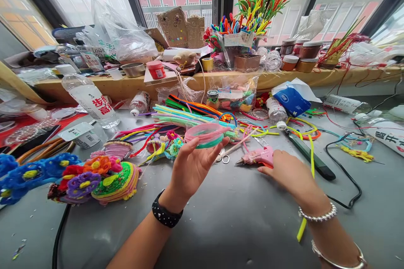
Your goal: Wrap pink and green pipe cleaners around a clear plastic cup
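Observation:
My left hand (191, 169), with a dotted black band on its wrist, holds up a round coil of pink and mint-green pipe cleaners (203, 133) between thumb and fingers. To the right, my right hand (288, 176) is closed around the handle of a pink hot glue gun (257, 156), whose nozzle points left over the grey table. Part of the handle is hidden by the hand. Small scissors (225, 158) lie between the two hands. Behind the coil spreads a bundle of pastel pipe cleaners (170, 118). A yellow-green pipe cleaner (312, 157) runs beneath my right forearm.
Pipe-cleaner flowers (85, 183) stand at left beside a water bottle (91, 96). A green-handled cutter (311, 157) and a black cable (350, 176) lie at right. A wooden ledge (126, 85) along the windows carries jars, bags and a pot of colourful stems (233, 52).

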Demonstrator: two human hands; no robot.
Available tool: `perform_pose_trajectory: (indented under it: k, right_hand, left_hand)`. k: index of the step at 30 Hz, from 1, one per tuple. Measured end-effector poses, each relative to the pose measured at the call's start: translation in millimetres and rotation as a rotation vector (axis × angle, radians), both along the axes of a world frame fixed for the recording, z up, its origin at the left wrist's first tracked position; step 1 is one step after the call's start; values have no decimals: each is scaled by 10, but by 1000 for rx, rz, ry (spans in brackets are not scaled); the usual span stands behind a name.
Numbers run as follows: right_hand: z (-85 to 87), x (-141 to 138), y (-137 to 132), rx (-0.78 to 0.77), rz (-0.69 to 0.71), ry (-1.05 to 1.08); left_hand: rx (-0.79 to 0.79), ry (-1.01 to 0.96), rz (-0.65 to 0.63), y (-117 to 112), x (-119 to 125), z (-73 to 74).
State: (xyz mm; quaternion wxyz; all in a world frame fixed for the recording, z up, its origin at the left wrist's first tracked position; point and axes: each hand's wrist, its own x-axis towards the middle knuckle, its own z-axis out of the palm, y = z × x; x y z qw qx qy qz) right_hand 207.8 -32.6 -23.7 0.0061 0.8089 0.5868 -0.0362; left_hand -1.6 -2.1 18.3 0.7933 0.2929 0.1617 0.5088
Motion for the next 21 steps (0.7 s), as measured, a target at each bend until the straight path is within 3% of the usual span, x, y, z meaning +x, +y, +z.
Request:
perform_pose_trajectory:
  k: [7,13,18,21]
  right_hand:
    - [-22,-10,64,9,-24,25]
    - [95,75,60,111,-39,131]
    - [270,119,35,284,-117,213]
    - [335,108,-19,490,-206,330]
  left_hand:
    - [-35,10,-21,2,-9,16]
    - [-69,0,-11,17,-10,-9]
    - [-15,-27,-85,-14,-33,-31]
    - [68,31,-92,-50,-47,-42]
